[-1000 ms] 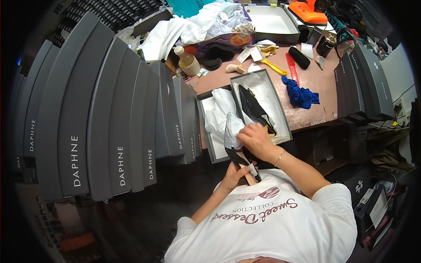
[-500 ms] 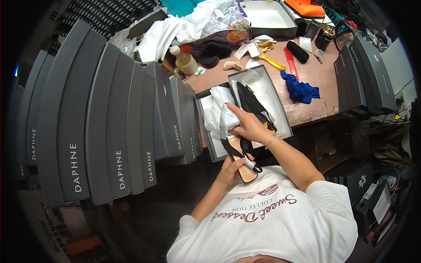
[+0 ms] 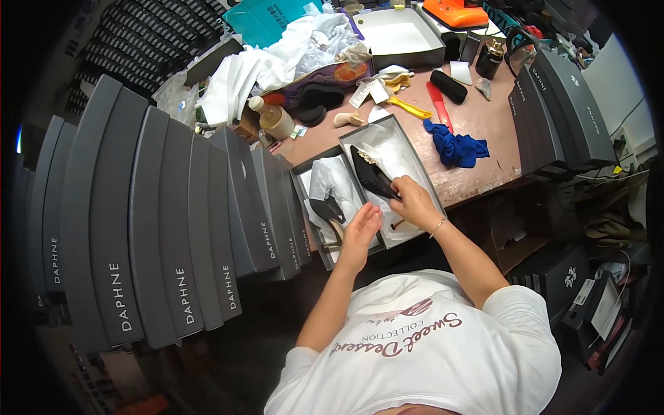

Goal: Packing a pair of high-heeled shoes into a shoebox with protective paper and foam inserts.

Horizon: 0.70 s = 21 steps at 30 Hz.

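A grey shoe box (image 3: pixel 299 190), lined with white paper, lies in two halves side by side at the table's front edge. In its left half rests a black high-heeled shoe (image 3: pixel 326 208) with white paper (image 3: pixel 330 178) about its toe. My right hand (image 3: pixel 413 204) grips the back part of the other black shoe (image 3: pixel 369 169), which has a gold ornament and lies over the right half (image 3: pixel 421 164). Its fingertips are partly hidden. Between the two shoes hovers my left hand (image 3: pixel 362 229), open, fingers stretched and nothing visible in them.
Grey shoe boxes (image 3: pixel 145 228) stand in a row at the left, more (image 3: pixel 553 124) at the right. Behind lie a blue cloth (image 3: pixel 456 146), red knife-like tool (image 3: pixel 440 104), yellow-handled tool (image 3: pixel 409 107), bottle (image 3: pixel 275 121), crumpled white paper (image 3: pixel 304 41) and an open white box (image 3: pixel 398 31).
The paper-wrapped shoe has gone from my hands into the box's left half. My right hand has moved to the other shoe and taken hold of it. My left hand has opened and risen.
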Each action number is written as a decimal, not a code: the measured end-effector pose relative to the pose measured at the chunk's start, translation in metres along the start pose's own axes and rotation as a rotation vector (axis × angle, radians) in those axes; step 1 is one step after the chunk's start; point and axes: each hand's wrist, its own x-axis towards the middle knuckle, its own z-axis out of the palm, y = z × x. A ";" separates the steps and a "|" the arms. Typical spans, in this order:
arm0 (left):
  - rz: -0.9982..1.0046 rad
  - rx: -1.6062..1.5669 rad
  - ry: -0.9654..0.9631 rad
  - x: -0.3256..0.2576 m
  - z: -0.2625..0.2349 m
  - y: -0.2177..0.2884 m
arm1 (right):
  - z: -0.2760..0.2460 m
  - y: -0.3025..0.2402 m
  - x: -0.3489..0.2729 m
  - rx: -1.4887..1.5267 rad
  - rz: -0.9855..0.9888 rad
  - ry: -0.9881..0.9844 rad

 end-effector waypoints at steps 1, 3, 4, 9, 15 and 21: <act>-0.043 -0.131 0.012 0.006 0.004 -0.001 | -0.003 -0.007 0.001 -0.017 -0.074 0.092; 0.002 -0.205 0.056 0.018 0.012 -0.001 | -0.011 -0.031 0.000 0.017 -0.175 0.121; 0.026 -0.241 0.076 0.024 0.015 0.003 | -0.014 -0.043 -0.002 0.034 -0.225 0.138; -0.048 -0.281 0.144 0.035 0.021 0.007 | -0.002 -0.080 -0.018 0.299 -0.332 -0.032; -0.162 -0.381 -0.012 0.032 0.009 0.002 | -0.017 -0.065 -0.021 0.270 -0.240 0.056; -0.114 -0.056 -0.043 0.026 0.035 -0.011 | -0.034 -0.005 -0.020 0.169 0.211 -0.268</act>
